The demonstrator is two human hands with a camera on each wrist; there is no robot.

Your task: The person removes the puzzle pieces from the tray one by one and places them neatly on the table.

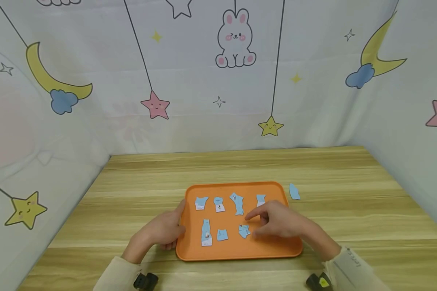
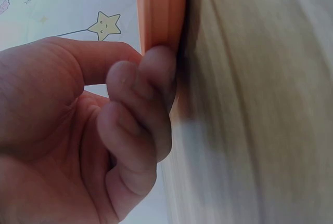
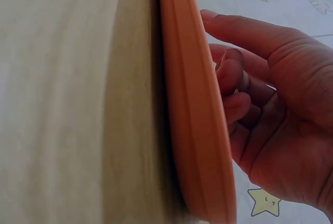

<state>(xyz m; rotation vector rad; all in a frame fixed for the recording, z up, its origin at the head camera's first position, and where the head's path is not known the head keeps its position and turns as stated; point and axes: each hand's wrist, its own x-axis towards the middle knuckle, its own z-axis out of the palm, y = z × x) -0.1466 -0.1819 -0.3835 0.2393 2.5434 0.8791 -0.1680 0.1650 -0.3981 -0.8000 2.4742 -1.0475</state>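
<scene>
An orange tray point(image 1: 266, 250) lies on the wooden table, bearing several irregular light-blue paper pieces, some with white parts and small printed pictures. My left hand point(image 1: 167, 228) grips the tray's left rim; in the left wrist view its fingers curl against the orange edge point(image 2: 162, 11). My right hand point(image 1: 280, 220) is over the tray's right half, index finger and thumb apart, the other fingers bent, nothing between them. Nearest its fingertips lies a jagged blue piece point(image 1: 244, 231) with a printed picture. Behind the hand, another piece point(image 1: 261, 199) is partly hidden.
On the tray's left half are a long upright piece point(image 1: 206, 234), a small squarish piece point(image 1: 222, 235) and two more in the back row. A branching piece point(image 1: 238, 204) lies back centre. One blue piece point(image 1: 294, 191) lies on the table point(image 1: 335, 194) right of the tray. A printed curtain point(image 1: 189, 72) surrounds the table.
</scene>
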